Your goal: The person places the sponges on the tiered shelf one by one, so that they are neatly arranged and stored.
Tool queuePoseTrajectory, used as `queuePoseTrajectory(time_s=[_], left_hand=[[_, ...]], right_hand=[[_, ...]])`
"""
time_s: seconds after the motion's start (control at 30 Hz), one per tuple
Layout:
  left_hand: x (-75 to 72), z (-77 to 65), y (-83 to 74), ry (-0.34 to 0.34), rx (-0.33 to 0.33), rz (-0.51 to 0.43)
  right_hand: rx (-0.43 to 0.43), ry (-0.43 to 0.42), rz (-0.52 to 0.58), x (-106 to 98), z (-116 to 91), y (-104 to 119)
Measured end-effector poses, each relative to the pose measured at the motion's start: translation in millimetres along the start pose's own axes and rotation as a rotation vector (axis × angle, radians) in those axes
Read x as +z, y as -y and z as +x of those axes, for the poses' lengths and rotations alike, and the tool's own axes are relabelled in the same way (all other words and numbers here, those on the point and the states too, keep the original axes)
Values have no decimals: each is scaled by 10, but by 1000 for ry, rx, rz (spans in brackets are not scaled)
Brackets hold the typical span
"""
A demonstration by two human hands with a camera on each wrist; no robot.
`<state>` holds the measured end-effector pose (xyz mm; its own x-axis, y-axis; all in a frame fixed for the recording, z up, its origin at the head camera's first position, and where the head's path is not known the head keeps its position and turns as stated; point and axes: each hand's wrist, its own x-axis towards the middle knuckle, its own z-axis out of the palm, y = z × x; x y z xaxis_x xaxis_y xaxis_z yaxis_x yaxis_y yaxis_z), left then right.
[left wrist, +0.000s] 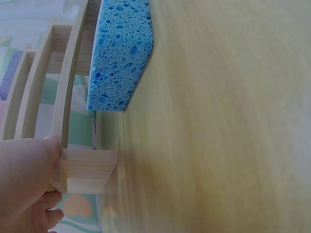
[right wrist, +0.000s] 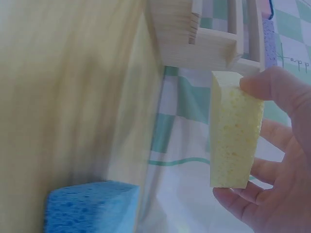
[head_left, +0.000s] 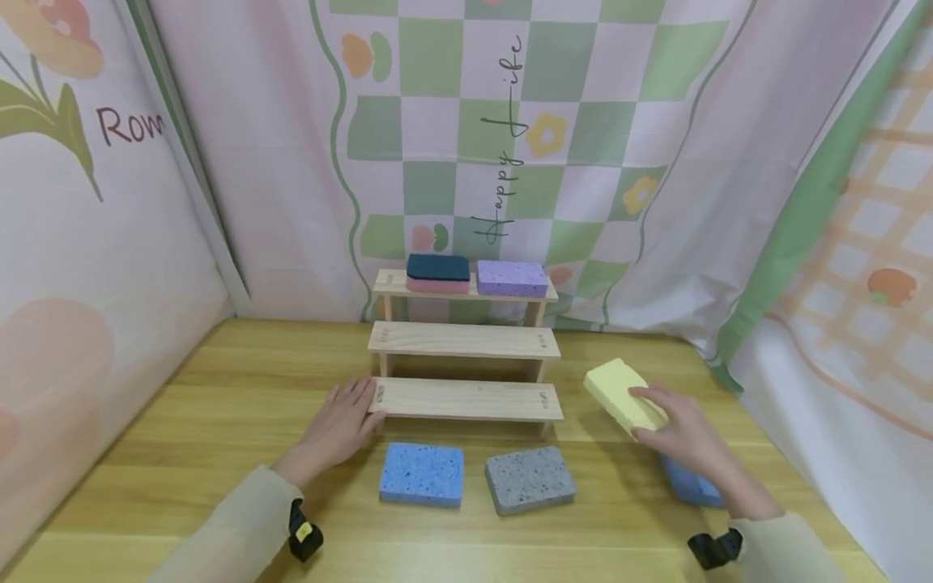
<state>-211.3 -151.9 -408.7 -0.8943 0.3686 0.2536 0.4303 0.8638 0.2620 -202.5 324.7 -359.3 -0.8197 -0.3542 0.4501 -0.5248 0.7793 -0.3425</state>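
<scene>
A three-step wooden display rack stands on the table, and my left hand holds the left end of its lowest step, thumb at the front edge. In my right hand, a pale yellow sponge is pinched between thumb and fingers, raised off the table to the right of the rack. The right wrist view shows the yellow sponge from its side. On the top step sit a dark-green-and-pink scouring sponge and a purple sponge.
In front of the rack lie a blue sponge and a grey sponge. Another blue sponge lies on the wooden table below my right hand, partly covered by it. Printed curtains hang behind and at both sides.
</scene>
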Motion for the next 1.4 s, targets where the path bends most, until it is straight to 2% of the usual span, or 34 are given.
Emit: queuePoseTrajectory(time_s=[0.13, 0.3, 0.7, 0.9, 1.4], left_hand=[[-4, -8, 5, -12, 13, 1], [6, 1, 14, 8, -3, 18], [-2, 12, 9, 27, -12, 30], [-7, 7, 5, 32, -13, 25], [-15, 10, -5, 35, -17, 22]], right_hand=[[-2, 9, 6, -56, 58, 35], [-17, 1, 38, -96, 136, 84], [-116, 55, 27, -138, 384, 298], [-148, 86, 67, -90, 490, 385], [-232, 123, 72, 69, 721, 534]])
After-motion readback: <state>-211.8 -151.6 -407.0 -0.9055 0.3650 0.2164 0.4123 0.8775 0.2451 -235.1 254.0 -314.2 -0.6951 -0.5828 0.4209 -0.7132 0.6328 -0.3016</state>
